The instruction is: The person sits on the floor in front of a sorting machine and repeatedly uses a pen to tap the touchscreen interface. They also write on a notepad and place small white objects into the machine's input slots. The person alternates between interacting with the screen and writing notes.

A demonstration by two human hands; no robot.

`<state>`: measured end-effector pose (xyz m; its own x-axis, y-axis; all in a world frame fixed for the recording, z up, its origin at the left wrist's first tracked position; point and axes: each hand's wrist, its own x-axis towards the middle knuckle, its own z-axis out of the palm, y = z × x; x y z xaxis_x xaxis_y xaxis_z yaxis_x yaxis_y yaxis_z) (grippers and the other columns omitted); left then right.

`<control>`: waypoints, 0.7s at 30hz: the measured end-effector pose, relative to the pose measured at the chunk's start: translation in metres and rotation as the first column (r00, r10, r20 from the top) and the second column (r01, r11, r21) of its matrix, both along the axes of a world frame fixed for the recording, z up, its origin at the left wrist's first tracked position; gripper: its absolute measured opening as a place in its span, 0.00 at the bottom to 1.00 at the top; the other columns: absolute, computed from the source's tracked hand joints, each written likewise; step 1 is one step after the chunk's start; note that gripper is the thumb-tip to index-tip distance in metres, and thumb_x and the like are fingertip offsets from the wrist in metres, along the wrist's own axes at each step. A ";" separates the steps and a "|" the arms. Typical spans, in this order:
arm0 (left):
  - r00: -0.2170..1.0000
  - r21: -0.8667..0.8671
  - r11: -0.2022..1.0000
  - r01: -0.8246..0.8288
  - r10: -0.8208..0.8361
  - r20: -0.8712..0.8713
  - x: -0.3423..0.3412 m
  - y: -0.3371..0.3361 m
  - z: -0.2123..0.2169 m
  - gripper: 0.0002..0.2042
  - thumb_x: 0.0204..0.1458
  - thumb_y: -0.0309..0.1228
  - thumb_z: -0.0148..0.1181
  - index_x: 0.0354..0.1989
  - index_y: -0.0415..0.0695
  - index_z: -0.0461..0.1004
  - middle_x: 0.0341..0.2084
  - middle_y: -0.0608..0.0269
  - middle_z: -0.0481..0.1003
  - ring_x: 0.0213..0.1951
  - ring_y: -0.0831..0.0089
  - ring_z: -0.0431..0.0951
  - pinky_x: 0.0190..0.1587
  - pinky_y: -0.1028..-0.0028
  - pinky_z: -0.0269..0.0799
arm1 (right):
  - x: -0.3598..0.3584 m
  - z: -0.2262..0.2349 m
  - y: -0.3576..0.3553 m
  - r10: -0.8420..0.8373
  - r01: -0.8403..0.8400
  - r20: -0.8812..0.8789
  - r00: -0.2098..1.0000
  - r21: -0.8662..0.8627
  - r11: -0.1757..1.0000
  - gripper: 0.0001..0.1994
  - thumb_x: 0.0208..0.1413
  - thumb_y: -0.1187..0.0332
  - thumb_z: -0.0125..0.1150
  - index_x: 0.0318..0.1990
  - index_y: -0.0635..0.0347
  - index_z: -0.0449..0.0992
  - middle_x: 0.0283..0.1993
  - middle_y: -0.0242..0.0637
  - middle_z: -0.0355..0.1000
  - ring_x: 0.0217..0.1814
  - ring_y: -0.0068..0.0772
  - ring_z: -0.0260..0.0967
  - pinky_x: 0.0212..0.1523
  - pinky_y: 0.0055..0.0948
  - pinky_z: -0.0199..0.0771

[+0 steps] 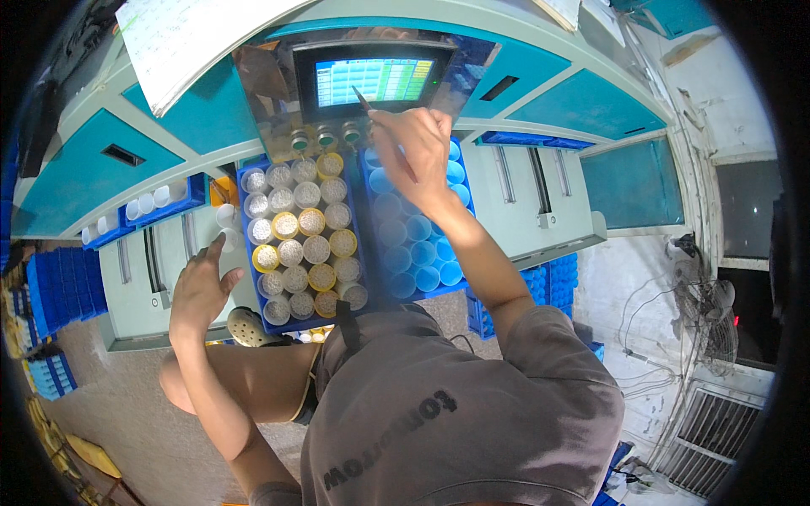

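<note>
So the blue crate point(299, 325) of cups point(290, 251) sits just right of the left hand point(201, 287), lit screen point(375, 76) just beyond the right hand point(415, 152). Left's loose, white cup point(226, 216) past its fingertips; right's pinching a dark pen point(362, 99).

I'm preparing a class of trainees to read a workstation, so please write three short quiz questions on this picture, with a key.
1. Which hand holds the thin dark tool?
2. True or false: the screen is dark.
3. In the picture, the cups of pale material stand on which side of the blue-tinted cups: (a) left or (b) right?

Key: 1. The right hand; 2. False, it is lit; 3. a.
</note>
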<state>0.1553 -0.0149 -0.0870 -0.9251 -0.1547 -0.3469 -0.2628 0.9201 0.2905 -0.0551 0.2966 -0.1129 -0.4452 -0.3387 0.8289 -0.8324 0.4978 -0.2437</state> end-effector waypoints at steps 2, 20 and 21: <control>1.000 -0.001 1.000 0.000 0.000 0.000 0.000 -0.001 -0.002 0.33 0.59 0.37 0.69 0.71 0.39 0.67 0.59 0.40 0.77 0.60 0.43 0.77 0.62 0.53 0.74 | -0.001 0.003 -0.003 0.002 -0.002 -0.027 1.000 -0.013 1.000 0.17 0.49 0.80 0.73 0.48 0.57 0.84 0.34 0.27 0.79 0.37 0.30 0.74 0.46 0.34 0.59; 1.000 -0.001 1.000 0.015 -0.015 0.017 -0.001 -0.001 -0.002 0.35 0.60 0.41 0.68 0.72 0.37 0.66 0.60 0.35 0.76 0.61 0.39 0.76 0.62 0.51 0.73 | -0.003 -0.009 0.007 -0.062 0.062 -0.014 0.998 0.049 0.997 0.09 0.48 0.78 0.69 0.37 0.55 0.83 0.30 0.29 0.78 0.34 0.34 0.72 0.45 0.40 0.60; 1.000 -0.002 1.000 0.011 -0.011 0.011 -0.001 -0.001 -0.001 0.35 0.60 0.42 0.68 0.72 0.38 0.66 0.60 0.36 0.76 0.61 0.39 0.76 0.62 0.51 0.73 | -0.003 -0.009 0.007 -0.071 0.073 -0.026 0.997 0.054 0.996 0.08 0.48 0.78 0.69 0.37 0.55 0.83 0.29 0.29 0.78 0.34 0.34 0.72 0.45 0.40 0.60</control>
<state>0.1547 -0.0161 -0.0885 -0.9228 -0.1452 -0.3568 -0.2559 0.9234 0.2860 -0.0584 0.3040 -0.1215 -0.4500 -0.3514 0.8210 -0.7992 0.5687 -0.1946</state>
